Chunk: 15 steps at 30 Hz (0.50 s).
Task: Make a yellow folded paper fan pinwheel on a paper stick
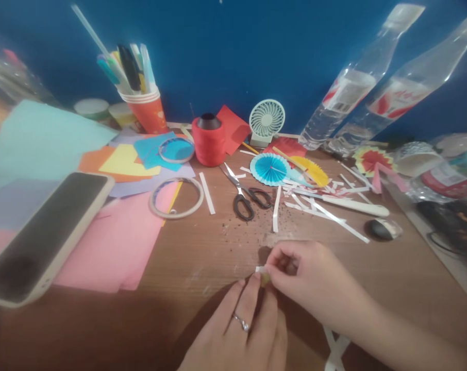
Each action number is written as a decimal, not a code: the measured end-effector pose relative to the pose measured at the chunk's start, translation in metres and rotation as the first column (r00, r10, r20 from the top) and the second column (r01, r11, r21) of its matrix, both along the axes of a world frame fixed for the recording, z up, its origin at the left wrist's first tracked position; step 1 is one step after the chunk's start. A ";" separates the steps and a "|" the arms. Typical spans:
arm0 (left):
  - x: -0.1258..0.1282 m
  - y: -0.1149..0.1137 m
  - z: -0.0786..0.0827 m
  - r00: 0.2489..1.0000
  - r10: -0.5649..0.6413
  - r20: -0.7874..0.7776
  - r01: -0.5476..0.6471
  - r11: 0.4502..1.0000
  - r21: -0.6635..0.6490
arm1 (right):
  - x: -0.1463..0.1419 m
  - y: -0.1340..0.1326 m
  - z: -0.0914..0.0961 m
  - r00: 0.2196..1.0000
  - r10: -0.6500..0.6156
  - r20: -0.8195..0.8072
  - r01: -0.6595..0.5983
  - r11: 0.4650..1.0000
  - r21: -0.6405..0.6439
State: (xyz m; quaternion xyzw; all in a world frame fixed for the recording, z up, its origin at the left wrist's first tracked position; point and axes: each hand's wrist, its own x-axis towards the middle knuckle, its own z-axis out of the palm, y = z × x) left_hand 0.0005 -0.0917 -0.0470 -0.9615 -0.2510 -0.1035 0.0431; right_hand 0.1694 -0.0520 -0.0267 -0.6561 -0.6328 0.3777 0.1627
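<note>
My left hand (243,330) lies low at the front of the wooden table (202,242), fingers stretched forward, a ring on one finger; its fingertips touch a small white paper piece (261,270). My right hand (306,278) comes in from the right with its fingers pinched on the same small paper piece, which has a yellowish bit under it. The scissors (247,198) lie shut on the table just beyond both hands, among white paper strips (276,214).
A phone (44,232) lies at the left on pink paper (117,247). Further back: tape rings (176,198), red thread spool (208,139), cup of pens (146,108), small fan (266,121), blue paper rosette (270,169), two plastic bottles (345,98), coloured sheets, a white-handled tool (353,206).
</note>
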 end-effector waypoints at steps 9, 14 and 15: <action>0.004 0.004 -0.001 0.999 0.017 0.044 -0.026 0.974 0.223 | -0.003 -0.002 0.012 1.000 0.009 0.030 -0.009 1.000 -0.012; 0.004 0.001 0.000 0.995 0.065 0.073 -0.078 0.979 0.189 | -0.002 -0.001 0.012 0.999 0.026 0.031 -0.025 0.999 -0.042; 0.004 0.000 -0.001 0.993 0.083 0.079 -0.095 0.979 0.178 | -0.001 -0.001 0.011 0.999 0.027 0.029 -0.025 0.999 -0.046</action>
